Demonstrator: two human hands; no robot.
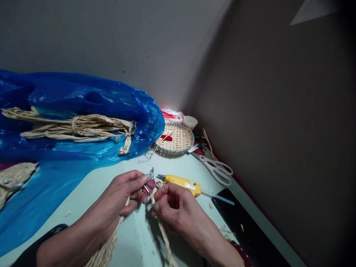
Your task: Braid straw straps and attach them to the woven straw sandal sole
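Observation:
A small dark red clip [149,186] with a metal ring on top is pinched in the fingers of my left hand [129,191]. Close by on the right, my right hand [174,205] pinches a braided straw cord [164,235] just below its knotted end. A woven straw piece [104,250] hangs beneath my left hand, partly hidden by the wrist. Just beyond my right hand lies a yellow glue gun [178,181] with a clear glue stick in its back end.
Blue plastic [63,152] on the left carries a bundle of dried straw [83,128]. Farther back are a round woven basket [178,139] and a white cup [190,121]. White-handled scissors [217,168] and a black flat object [247,230] lie on the right by the wall.

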